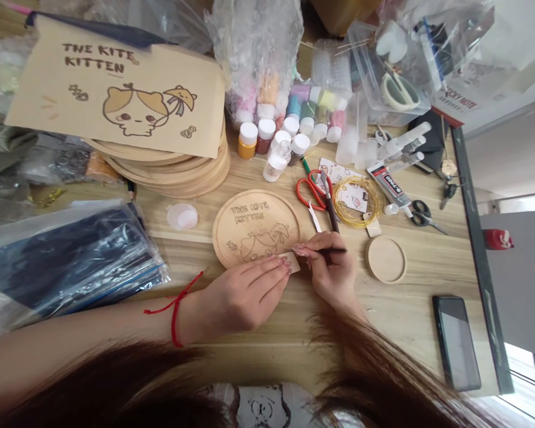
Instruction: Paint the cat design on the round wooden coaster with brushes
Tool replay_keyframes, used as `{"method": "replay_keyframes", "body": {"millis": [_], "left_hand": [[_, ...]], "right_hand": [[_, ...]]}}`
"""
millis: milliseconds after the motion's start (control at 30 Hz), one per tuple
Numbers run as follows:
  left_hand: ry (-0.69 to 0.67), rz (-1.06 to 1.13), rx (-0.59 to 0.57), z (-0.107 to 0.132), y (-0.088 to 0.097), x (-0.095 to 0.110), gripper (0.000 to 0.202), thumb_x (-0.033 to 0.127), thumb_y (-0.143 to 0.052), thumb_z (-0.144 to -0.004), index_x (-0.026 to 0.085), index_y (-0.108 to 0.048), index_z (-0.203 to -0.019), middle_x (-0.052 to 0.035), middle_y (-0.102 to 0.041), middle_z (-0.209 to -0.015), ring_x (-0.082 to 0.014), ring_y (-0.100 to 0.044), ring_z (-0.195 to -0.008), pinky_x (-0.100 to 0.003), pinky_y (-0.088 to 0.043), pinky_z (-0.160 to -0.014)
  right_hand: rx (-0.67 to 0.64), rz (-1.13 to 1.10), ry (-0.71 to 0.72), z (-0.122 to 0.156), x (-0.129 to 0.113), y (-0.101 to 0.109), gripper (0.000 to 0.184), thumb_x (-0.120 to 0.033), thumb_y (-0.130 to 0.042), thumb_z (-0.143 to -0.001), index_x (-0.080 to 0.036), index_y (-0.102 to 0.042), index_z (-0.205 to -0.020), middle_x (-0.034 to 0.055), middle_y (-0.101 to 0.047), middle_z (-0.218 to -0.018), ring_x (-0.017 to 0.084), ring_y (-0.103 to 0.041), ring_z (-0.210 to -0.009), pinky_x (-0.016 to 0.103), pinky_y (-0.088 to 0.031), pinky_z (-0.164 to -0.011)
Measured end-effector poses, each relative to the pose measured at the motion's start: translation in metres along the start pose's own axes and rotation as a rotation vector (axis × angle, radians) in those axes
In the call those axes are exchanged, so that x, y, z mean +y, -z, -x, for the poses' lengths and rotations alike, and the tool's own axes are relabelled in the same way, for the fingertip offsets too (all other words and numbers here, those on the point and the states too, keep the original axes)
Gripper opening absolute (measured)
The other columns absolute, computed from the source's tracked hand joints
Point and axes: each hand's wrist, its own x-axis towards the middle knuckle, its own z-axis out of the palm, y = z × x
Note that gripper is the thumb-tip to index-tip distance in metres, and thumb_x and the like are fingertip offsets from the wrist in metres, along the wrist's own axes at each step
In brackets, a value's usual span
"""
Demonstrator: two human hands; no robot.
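My left hand [245, 295] lies at the near edge of a round engraved wooden coaster [255, 229], its fingertips pressing on a small pale wooden piece [290, 262]. My right hand [332, 268] pinches a thin black pen-like tool [333, 251] just beyond that piece. The tool's tip is too small to make out. The coaster carries burned lettering and a drawing, and my fingers hide its lower edge. A red string [176, 306] circles my left wrist.
Behind the coaster stand paint bottles [267, 137], a stack of wooden discs [173, 175], red-handled scissors [312, 190] and a gold wire coil [356, 202]. To the right lie a wooden round [386, 259] and a phone [457, 343]. A bagged dark bundle [71, 261] lies left.
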Motion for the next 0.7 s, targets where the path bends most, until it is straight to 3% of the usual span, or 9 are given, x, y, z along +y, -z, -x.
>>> {"method": "replay_keyframes", "body": {"millis": [200,433,533,600,700], "left_hand": [[-0.002,-0.003,0.021,-0.001,0.0,0.0,0.02,0.005,-0.049,-0.091,0.002,-0.065,-0.102,-0.0159,-0.074,-0.103,-0.0229,-0.07,-0.102,-0.033,-0.059,-0.092],[-0.015,-0.007,0.083,0.002,-0.007,-0.001,0.021,0.006,-0.048,-0.091,0.002,-0.065,-0.103,-0.0162,-0.073,-0.104,-0.0236,-0.07,-0.103,-0.034,-0.06,-0.09],[-0.02,-0.018,0.017,0.002,-0.005,-0.001,0.022,0.006,-0.048,-0.091,0.002,-0.064,-0.106,-0.0168,-0.072,-0.107,-0.0234,-0.068,-0.106,-0.034,-0.059,-0.093],[-0.024,-0.017,-0.009,0.002,-0.003,-0.001,0.023,0.005,-0.048,-0.091,0.001,-0.064,-0.107,-0.0175,-0.072,-0.108,-0.0238,-0.067,-0.108,-0.035,-0.059,-0.094],[-0.056,0.012,0.05,0.003,0.0,0.0,0.025,0.005,-0.046,-0.09,-0.001,-0.063,-0.107,-0.0203,-0.071,-0.109,-0.0264,-0.065,-0.111,-0.037,-0.058,-0.095]], "right_hand": [[-0.067,0.03,0.014,-0.003,0.002,0.005,0.015,-0.01,-0.062,-0.081,-0.023,-0.056,-0.078,-0.0001,-0.065,-0.071,0.016,-0.064,-0.064,0.03,-0.051,-0.056],[-0.245,0.086,0.075,-0.014,-0.003,0.015,0.015,-0.009,-0.061,-0.083,-0.023,-0.06,-0.081,0.0005,-0.066,-0.072,0.017,-0.066,-0.067,0.031,-0.053,-0.059],[-0.298,0.059,0.063,-0.017,-0.003,0.016,0.012,-0.011,-0.061,-0.084,-0.023,-0.062,-0.083,0.0026,-0.067,-0.075,0.018,-0.066,-0.07,0.032,-0.054,-0.061],[-0.252,-0.032,0.041,-0.017,-0.003,0.016,0.011,-0.012,-0.063,-0.084,-0.023,-0.062,-0.083,0.0028,-0.067,-0.076,0.018,-0.066,-0.07,0.033,-0.054,-0.061],[-0.094,-0.186,-0.006,-0.017,-0.003,0.016,0.01,-0.015,-0.067,-0.082,-0.024,-0.062,-0.081,0.0024,-0.066,-0.076,0.018,-0.065,-0.069,0.031,-0.052,-0.055]]}}
